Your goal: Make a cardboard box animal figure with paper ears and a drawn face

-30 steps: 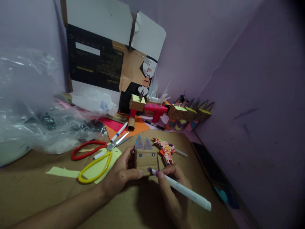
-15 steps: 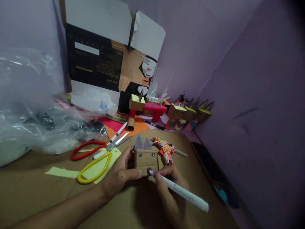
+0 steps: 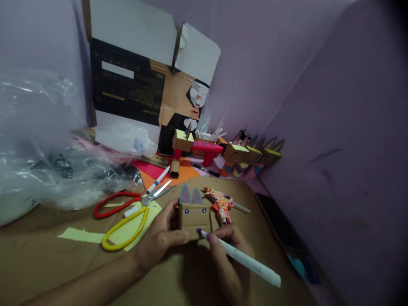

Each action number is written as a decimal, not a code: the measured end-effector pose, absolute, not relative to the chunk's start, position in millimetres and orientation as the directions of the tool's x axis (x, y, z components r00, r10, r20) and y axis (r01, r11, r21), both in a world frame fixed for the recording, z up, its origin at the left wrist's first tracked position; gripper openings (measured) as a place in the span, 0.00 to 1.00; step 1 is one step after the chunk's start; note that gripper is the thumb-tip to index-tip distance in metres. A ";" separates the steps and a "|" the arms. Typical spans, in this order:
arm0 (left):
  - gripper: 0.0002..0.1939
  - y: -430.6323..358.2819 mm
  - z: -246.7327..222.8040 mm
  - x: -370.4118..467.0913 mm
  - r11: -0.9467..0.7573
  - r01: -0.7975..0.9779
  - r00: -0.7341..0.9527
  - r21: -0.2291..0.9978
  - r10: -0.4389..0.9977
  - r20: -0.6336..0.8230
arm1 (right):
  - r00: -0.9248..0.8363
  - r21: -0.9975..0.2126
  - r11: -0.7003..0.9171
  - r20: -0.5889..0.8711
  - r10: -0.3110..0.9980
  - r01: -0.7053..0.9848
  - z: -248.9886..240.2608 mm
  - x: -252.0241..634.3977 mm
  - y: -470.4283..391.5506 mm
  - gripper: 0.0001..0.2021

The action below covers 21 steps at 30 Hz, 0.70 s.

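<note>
A small cardboard box head (image 3: 195, 219) with two pointed purple ears edged in blue and two dark eyes is gripped by my left hand (image 3: 161, 238), its thumb across the lower left of the front. My right hand (image 3: 231, 255) pinches a white marker (image 3: 251, 262) near its purple end. The marker's tip touches a purple spot low on the face of the box. Behind my right hand lies a flower-patterned glue gun (image 3: 221, 204) with a clear stick in its back.
Red-and-yellow scissors (image 3: 145, 199) and green paper (image 3: 79, 235) lie left. Clear plastic (image 3: 41, 140) is beyond them. A printed box (image 3: 127, 80) stands behind a pink cardboard figure (image 3: 207, 149) and several eared box heads (image 3: 237, 151). A dark phone-like slab (image 3: 277, 221) is at right.
The view has shifted slightly, so the background sits a little lower. Both hands keep their hold, and the marker's tip stays at the purple spot with hardly any movement.
</note>
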<state>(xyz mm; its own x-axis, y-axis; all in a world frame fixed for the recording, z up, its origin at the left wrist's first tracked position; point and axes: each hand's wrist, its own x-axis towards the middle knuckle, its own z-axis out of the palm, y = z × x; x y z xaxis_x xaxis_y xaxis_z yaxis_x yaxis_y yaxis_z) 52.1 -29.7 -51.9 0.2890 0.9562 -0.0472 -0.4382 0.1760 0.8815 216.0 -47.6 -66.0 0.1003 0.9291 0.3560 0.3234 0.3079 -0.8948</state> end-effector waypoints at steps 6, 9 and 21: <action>0.31 -28.9 -52.6 51.9 0.179 -0.433 0.276 0.884 0.959 -0.059 | 0.181 -0.916 0.242 0.310 0.933 0.320 -66.4 207.8 -52.4 0.13; 0.32 -29.2 -54.5 52.0 0.183 -0.454 0.277 0.872 0.959 -0.056 | 0.235 -0.922 0.256 0.328 0.915 0.290 -66.7 206.4 -52.6 0.13; 0.32 -28.7 -57.7 52.1 0.167 -0.466 0.289 0.869 0.957 -0.029 | 0.277 -0.929 0.233 0.314 0.908 0.287 -62.8 211.5 -51.7 0.15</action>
